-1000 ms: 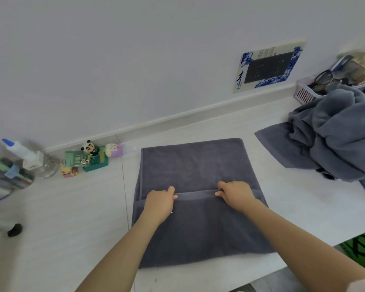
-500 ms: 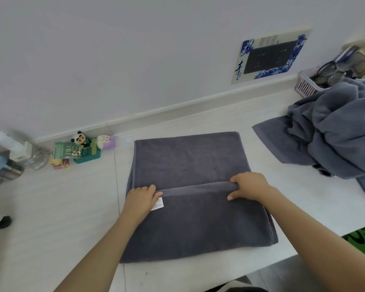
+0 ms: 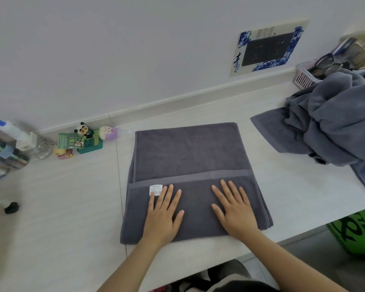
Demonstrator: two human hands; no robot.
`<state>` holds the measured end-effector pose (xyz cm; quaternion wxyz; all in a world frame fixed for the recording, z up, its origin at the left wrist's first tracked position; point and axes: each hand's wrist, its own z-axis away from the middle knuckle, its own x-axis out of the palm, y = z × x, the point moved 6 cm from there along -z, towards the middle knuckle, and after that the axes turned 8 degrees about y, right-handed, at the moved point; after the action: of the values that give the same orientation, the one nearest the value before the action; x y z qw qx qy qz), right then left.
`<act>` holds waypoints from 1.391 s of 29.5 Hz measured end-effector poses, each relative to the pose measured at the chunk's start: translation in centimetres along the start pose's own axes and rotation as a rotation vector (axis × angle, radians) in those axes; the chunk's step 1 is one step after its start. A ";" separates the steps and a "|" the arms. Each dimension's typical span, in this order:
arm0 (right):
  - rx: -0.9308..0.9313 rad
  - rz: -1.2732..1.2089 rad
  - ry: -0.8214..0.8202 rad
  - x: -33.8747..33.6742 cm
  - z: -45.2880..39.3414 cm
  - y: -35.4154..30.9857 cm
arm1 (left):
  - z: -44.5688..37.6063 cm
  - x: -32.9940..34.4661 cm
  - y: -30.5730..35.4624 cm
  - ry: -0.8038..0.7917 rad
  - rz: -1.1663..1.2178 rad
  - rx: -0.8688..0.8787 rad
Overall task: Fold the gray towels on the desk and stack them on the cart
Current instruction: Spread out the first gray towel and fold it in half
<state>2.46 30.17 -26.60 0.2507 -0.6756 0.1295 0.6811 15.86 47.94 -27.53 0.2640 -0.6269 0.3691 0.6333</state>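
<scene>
A dark gray towel (image 3: 188, 152) lies folded flat on the white desk (image 3: 72, 197) in front of me, its near flap folded up to a hemmed edge across the middle, with a small white label (image 3: 155, 190) showing. My left hand (image 3: 163, 216) rests flat on the near flap, fingers spread, just right of the label. My right hand (image 3: 233, 208) lies flat on the same flap, palm down. A heap of unfolded gray towels (image 3: 333, 121) sits at the right end of the desk. No cart is visible.
Small toy figures (image 3: 82, 138) stand by the wall at left, next to a glue bottle (image 3: 13, 131) and a pen holder. A pink basket (image 3: 306, 74) with glasses sits behind the towel heap. A green bag (image 3: 354, 232) stands below the desk's right edge.
Both hands let go of the flap's hemmed edge and moved back toward me; they now lie flat with fingers spread on the near flap.
</scene>
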 end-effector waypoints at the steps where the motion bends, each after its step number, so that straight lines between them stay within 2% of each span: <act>1: 0.042 -0.007 0.000 -0.1 0.4 0.7 | 0.5 -0.2 -0.5 -0.009 -0.004 0.016; 4: 0.139 -0.030 0.015 -0.3 1.1 2.2 | 1.8 -0.4 -1.4 -0.041 0.032 0.083; 7: 0.127 -0.031 0.040 -0.8 2.1 2.4 | 4.3 -0.8 -1.7 0.005 0.128 0.155; 9: 0.007 -0.074 0.027 -1.2 3.6 1.2 | 6.2 -1.3 -2.1 0.060 0.165 0.161; 11: -0.162 -0.131 0.097 -1.4 5.2 0.0 | 7.2 -1.6 -2.8 0.110 0.234 0.129; 13: -0.222 -0.168 0.165 -1.7 6.5 -0.9 | 7.6 -1.9 -3.6 0.187 0.310 0.100; 16: -0.158 -0.225 0.202 -1.2 6.0 -0.5 | 6.8 -2.0 -3.7 0.216 0.422 0.063; 20: -0.104 -0.249 0.299 -1.5 5.2 -1.1 | 5.9 -2.5 -3.7 0.267 0.458 -0.001; 24: -0.089 -0.264 0.332 -1.6 4.8 -1.8 | 4.8 -3.2 -3.4 0.167 0.411 -0.054; 27: -0.074 -0.278 0.223 -1.9 4.8 -2.2 | 4.4 -4.6 -2.9 -0.078 0.392 -0.093; 31: -0.003 -0.324 -0.176 -3.3 5.4 -1.8 | 5.1 -5.9 -2.4 -0.482 0.536 -0.147; 34: -0.072 -0.380 -0.409 -5.8 5.7 -2.1 | 5.9 -7.2 -2.0 -0.690 0.650 -0.141; 37: -0.106 -0.455 -0.581 -9.0 4.8 -2.6 | 5.1 -9.3 -1.9 -0.769 0.700 -0.150; 41: -0.126 -0.447 -0.565 -12.2 -0.7 -3.4 | 0.5 -12.8 -3.2 -0.738 0.675 -0.173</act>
<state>4.33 30.60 -14.05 0.3770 -0.4866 -0.1381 0.7759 19.05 51.85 -15.31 0.1044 -0.2265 0.3796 0.8909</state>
